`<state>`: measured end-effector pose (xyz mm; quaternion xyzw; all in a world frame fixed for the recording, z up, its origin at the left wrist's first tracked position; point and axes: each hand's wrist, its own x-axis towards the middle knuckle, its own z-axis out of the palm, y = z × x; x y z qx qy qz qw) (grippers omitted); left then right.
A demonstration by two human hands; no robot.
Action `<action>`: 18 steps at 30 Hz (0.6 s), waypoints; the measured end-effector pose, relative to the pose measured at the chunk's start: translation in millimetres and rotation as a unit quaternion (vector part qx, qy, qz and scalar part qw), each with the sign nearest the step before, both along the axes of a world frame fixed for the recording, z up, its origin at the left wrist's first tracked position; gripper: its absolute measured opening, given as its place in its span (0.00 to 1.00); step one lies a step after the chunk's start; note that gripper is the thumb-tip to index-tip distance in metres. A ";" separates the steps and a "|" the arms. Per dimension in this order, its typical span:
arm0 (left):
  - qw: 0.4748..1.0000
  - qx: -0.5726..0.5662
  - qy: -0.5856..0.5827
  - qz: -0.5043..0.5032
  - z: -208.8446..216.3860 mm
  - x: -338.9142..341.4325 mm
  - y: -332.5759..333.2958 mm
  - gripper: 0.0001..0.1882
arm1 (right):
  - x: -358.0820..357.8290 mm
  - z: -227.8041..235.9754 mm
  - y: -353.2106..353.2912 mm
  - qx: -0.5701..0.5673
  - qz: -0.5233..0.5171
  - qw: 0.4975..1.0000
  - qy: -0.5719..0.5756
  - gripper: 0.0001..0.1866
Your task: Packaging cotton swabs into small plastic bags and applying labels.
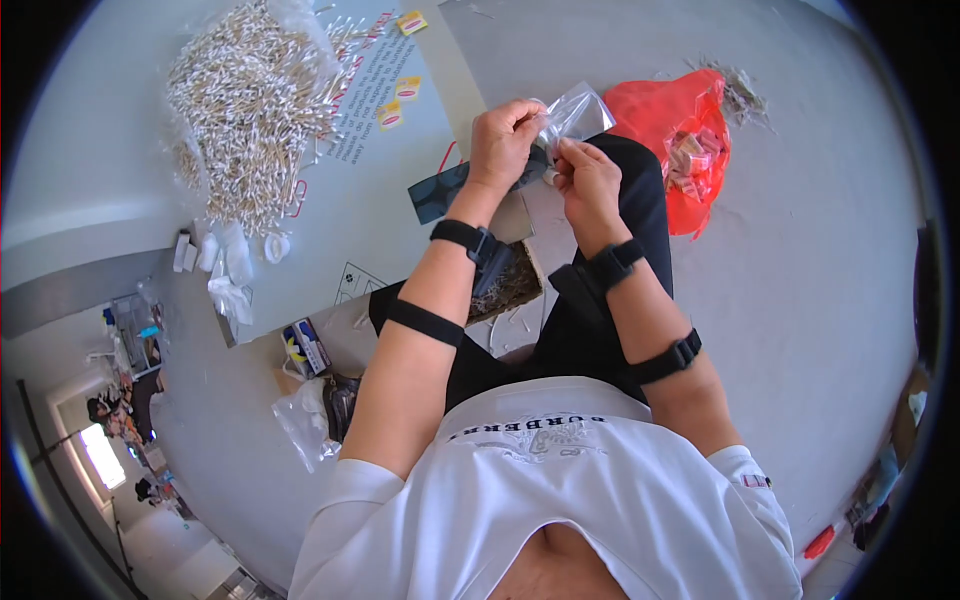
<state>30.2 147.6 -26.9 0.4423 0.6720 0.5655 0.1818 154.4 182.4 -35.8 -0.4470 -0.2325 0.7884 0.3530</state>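
A clear, shiny plastic bag [583,113] is held up over my right knee. My left hand [503,145], closed in a pinch, grips its near left edge. Also pinched shut is my right hand [588,185], with its fingertips at the bag's lower edge. A small white bit shows under the right fingers, too small to name. Left of my hands, a big heap of cotton swabs [255,115] lies on the pale printed board [375,170]. A dark strip [435,197] sits on the board's edge beneath my left wrist.
Small yellow cards [408,88] lie on the board. To the right, a red plastic bag [665,105] holds several small packets [692,155]. An open cardboard box [515,285] with scraps stands between my legs. White plastic wraps [235,262] rest at the board's near left corner.
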 end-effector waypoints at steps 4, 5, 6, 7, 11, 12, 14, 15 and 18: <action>0.973 -0.070 0.214 -0.040 -9.6 -17.9 8.9 0.08 | -7.0 -21.3 7.9 0.010 -0.048 0.994 -0.101 0.05; 0.950 -0.104 0.291 -0.035 -13.9 -19.1 10.5 0.09 | -7.9 -29.5 7.6 0.011 -0.050 0.993 -0.102 0.05; 0.951 -0.102 0.290 -0.036 -18.4 -18.7 11.4 0.09 | -8.9 -37.5 7.2 0.021 -0.059 0.991 -0.119 0.05; 0.944 -0.110 0.308 -0.033 -21.3 -19.1 10.5 0.09 | -11.4 -37.8 6.1 0.030 -0.067 0.988 -0.135 0.05; 0.938 -0.114 0.325 -0.037 -26.7 -22.6 7.4 0.08 | -11.2 -31.7 -0.4 0.009 -0.049 0.986 -0.157 0.06; 0.938 -0.114 0.324 -0.037 -27.0 -23.1 4.8 0.08 | -9.2 -28.4 -3.6 0.009 -0.048 0.986 -0.158 0.06; 0.936 -0.101 0.335 -0.048 -25.1 -23.9 0.8 0.09 | -4.7 -24.7 -8.4 -0.009 -0.030 0.992 -0.119 0.06; 0.936 -0.100 0.334 -0.047 -24.0 -24.7 -2.0 0.09 | -4.0 -22.8 -10.8 -0.007 -0.029 0.992 -0.119 0.06; 0.933 -0.107 0.338 -0.059 -19.9 -26.6 -11.8 0.07 | -1.9 -22.3 -20.0 -0.005 -0.010 0.994 -0.107 0.05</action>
